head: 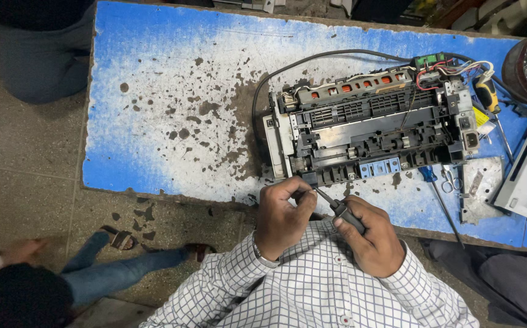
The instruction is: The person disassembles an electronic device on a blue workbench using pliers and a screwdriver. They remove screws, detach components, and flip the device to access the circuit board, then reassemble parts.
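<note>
A stripped grey-and-black printer chassis (pixel 369 130), its orange rollers, blue tabs and loose wiring bared, lies on the stained blue surface (pixel 166 109), while the right hand (pixel 369 234) clasps a black-handled screwdriver (pixel 336 206) whose tip the left hand (pixel 284 215) pinches at its near edge.

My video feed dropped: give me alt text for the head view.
The right hand holds a screwdriver, its tip at the near edge of an opened printer, where the left hand steadies it. The printer sits on a worn blue table, with loose tools to its right.
</note>
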